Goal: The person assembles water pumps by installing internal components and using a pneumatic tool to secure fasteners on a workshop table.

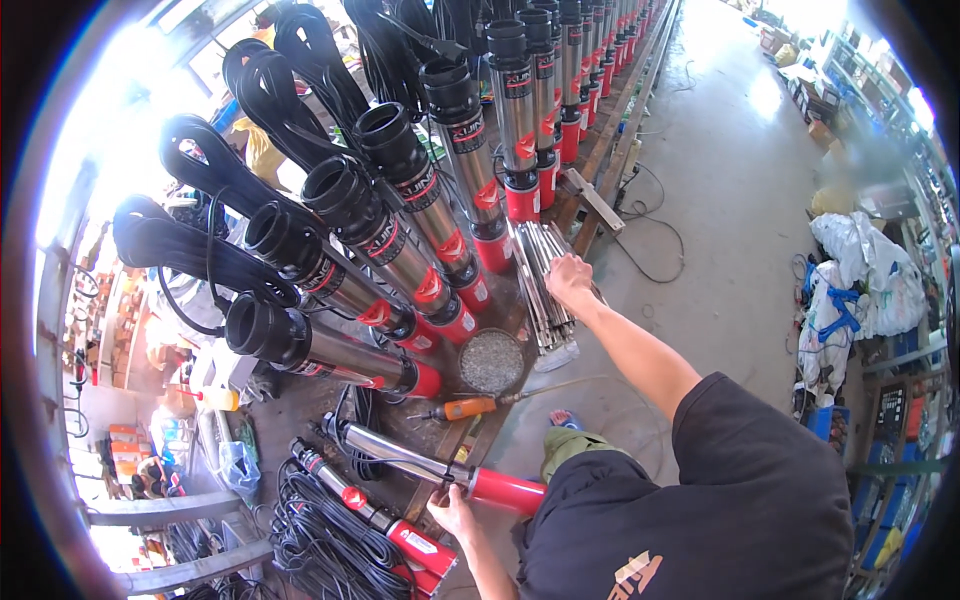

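Observation:
A steel submersible pump (400, 450) with a red end section lies slanted in front of me, its red end close to my body. My left hand (456, 515) is closed at the pump's near side, beside a dark band around the tube; the fingertips are partly hidden. Stretched out to the far right, my right hand (570, 282) is closed on the bundle of long, thin metal strips (543, 300). Left of the bundle stands a round container of small metal pieces (491, 362). An orange-bodied power tool (466, 408) with a hose lies between this container and the pump.
Rows of upright steel pumps (382, 240) with black tops and red bases stand ahead, with coiled black cables (262, 95). More pumps (370, 510) and cable coils (325, 530) lie at lower left. White sacks (870, 275) and shelving line the right side.

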Action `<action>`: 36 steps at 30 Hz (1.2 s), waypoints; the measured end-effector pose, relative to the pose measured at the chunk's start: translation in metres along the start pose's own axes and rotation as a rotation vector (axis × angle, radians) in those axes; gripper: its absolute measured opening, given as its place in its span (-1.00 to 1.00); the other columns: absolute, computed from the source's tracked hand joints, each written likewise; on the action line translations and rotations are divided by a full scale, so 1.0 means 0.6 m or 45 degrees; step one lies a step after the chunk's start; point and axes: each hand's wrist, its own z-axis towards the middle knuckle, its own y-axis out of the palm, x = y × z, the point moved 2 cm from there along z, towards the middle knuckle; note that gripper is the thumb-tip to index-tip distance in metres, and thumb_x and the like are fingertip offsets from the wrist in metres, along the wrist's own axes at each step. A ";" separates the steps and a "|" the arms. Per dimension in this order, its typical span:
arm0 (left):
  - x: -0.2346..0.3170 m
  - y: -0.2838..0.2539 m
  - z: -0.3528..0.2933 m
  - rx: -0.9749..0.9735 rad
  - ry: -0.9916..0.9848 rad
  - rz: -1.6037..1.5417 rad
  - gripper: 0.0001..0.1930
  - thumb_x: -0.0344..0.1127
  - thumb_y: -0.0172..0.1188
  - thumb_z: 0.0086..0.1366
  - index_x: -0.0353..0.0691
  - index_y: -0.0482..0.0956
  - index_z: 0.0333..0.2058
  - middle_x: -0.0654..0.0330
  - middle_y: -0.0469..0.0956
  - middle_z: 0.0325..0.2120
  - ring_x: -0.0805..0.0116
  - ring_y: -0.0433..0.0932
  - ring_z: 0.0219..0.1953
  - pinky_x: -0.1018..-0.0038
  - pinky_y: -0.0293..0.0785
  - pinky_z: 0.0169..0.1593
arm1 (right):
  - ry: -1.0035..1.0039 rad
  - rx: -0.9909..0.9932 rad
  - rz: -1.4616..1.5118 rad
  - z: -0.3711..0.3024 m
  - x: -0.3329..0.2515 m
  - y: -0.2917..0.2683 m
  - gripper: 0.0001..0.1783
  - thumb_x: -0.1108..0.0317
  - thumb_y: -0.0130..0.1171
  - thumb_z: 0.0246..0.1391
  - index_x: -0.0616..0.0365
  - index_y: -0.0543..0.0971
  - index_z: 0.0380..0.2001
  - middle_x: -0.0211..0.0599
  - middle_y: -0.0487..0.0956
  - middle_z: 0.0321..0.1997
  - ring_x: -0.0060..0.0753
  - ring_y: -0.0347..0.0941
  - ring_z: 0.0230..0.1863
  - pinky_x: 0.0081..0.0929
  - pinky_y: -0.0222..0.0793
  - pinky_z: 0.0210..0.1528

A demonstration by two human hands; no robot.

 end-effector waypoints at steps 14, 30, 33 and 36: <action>-0.048 -0.006 -0.007 0.024 -0.146 0.000 -0.68 -0.25 0.30 0.30 -0.19 0.43 -0.06 0.26 0.58 -0.28 0.45 0.55 -0.36 0.49 0.47 -0.45 | 0.214 -0.063 0.399 0.026 0.025 0.027 -0.53 0.04 0.27 0.07 0.22 0.67 -0.14 0.02 0.54 0.11 0.03 0.50 0.16 -0.13 0.46 0.19; 0.012 -0.022 -0.022 0.068 -0.347 -0.130 -0.72 -0.27 0.24 0.35 -0.17 0.43 -0.04 0.27 0.60 -0.32 0.46 0.56 -0.39 0.45 0.51 -0.43 | 0.159 0.079 0.726 -0.039 0.030 -0.006 -0.28 -0.20 0.27 0.03 0.32 0.63 -0.06 0.19 0.64 -0.08 0.11 0.55 0.09 -0.18 0.41 0.21; -0.010 -0.029 -0.013 0.051 -0.346 -0.089 -0.71 -0.22 0.24 0.35 -0.14 0.43 -0.03 0.30 0.59 -0.32 0.47 0.55 -0.37 0.41 0.51 -0.41 | 0.021 0.192 0.623 -0.022 0.024 0.021 -0.37 -0.16 0.28 -0.01 0.22 0.69 -0.13 0.16 0.61 -0.01 0.10 0.56 0.03 -0.16 0.42 0.18; 0.010 -0.015 -0.012 0.041 -0.342 -0.076 -0.70 -0.22 0.24 0.34 -0.15 0.43 -0.03 0.30 0.58 -0.33 0.47 0.55 -0.36 0.43 0.51 -0.40 | 0.022 0.299 0.449 0.008 0.031 0.037 -0.46 -0.13 0.27 0.01 0.15 0.71 -0.21 0.07 0.62 -0.07 0.05 0.56 0.00 -0.12 0.45 0.13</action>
